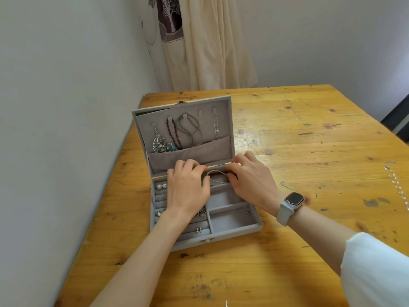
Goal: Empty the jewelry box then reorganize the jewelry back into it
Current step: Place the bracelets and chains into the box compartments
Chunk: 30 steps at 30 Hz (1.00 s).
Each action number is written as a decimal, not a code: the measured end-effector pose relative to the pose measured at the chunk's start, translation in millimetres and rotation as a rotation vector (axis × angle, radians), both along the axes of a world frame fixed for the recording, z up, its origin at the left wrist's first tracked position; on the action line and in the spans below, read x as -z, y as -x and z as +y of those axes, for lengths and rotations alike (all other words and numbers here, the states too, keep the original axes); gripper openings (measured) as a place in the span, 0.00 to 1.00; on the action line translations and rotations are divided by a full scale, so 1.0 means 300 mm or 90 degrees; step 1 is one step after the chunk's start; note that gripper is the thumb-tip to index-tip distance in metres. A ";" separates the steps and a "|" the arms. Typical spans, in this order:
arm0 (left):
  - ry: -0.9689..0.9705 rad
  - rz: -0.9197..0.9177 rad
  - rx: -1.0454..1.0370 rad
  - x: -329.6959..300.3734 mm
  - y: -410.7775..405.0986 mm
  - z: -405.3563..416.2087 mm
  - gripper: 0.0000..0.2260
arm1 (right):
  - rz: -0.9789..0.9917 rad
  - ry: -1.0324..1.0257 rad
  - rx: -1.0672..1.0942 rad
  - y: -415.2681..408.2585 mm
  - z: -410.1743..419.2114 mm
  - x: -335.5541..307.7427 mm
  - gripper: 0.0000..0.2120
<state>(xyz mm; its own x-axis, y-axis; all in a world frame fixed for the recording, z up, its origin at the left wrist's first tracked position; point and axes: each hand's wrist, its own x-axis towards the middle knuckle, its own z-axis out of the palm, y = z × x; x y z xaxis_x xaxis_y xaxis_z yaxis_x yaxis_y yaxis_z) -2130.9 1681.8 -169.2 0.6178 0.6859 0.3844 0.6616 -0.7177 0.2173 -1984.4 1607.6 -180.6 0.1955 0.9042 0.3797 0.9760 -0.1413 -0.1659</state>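
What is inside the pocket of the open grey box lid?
Into the grey fabric pocket of the grey velvet jewelry box dip the silver-blue dangling earrings, a dark beaded strand and cords. Their lower ends are hidden.

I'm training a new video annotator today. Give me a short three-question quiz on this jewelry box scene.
1. True or false: the jewelry box lid stands open.
2. Which wrist wears the smartwatch? A left, B right
3. Fill in: the two pearl earrings sit in the box's far-____ corner.

Key: 1 true. 2 B. 3 left. Both the left hand and right hand pinch a beaded bracelet over the back compartment.
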 end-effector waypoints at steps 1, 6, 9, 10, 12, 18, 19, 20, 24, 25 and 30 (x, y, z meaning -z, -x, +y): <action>-0.025 -0.016 0.014 0.004 0.016 -0.003 0.06 | -0.006 -0.023 -0.011 -0.003 -0.006 -0.001 0.09; -0.053 0.063 0.107 0.017 0.076 -0.021 0.15 | -0.065 0.028 -0.123 -0.020 -0.030 0.003 0.20; -0.036 0.109 0.117 0.019 0.059 -0.025 0.16 | -0.106 0.074 -0.144 -0.033 -0.036 0.000 0.21; -0.034 0.104 0.116 0.017 0.050 -0.025 0.16 | -0.116 0.090 -0.150 -0.038 -0.038 -0.002 0.21; -0.032 0.093 0.118 0.008 0.035 -0.025 0.15 | -0.130 0.116 -0.156 -0.051 -0.045 -0.007 0.21; -0.058 0.169 0.121 0.003 0.022 -0.017 0.17 | -0.118 0.108 -0.183 -0.066 -0.061 -0.017 0.16; -0.058 0.183 0.125 0.005 0.025 -0.017 0.17 | -0.125 0.103 -0.185 -0.067 -0.065 -0.016 0.17; -0.061 0.197 0.129 0.006 0.030 -0.018 0.17 | -0.132 0.102 -0.186 -0.069 -0.066 -0.015 0.18; -0.087 0.229 0.154 0.007 0.039 -0.017 0.17 | -0.138 0.132 -0.183 -0.074 -0.069 -0.011 0.16; -0.096 0.239 0.158 0.005 0.037 -0.016 0.17 | -0.144 0.135 -0.176 -0.074 -0.070 -0.013 0.16; -0.122 0.232 0.159 0.001 0.030 -0.020 0.13 | -0.107 0.117 -0.162 -0.063 -0.080 -0.015 0.16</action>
<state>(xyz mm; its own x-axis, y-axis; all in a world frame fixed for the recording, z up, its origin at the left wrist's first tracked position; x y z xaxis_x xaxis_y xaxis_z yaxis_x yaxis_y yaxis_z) -2140.0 1675.9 -169.7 0.8729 0.4371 0.2168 0.4720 -0.8690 -0.1484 -1965.4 1583.7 -176.2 -0.0965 0.9720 0.2144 0.9952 0.0976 0.0055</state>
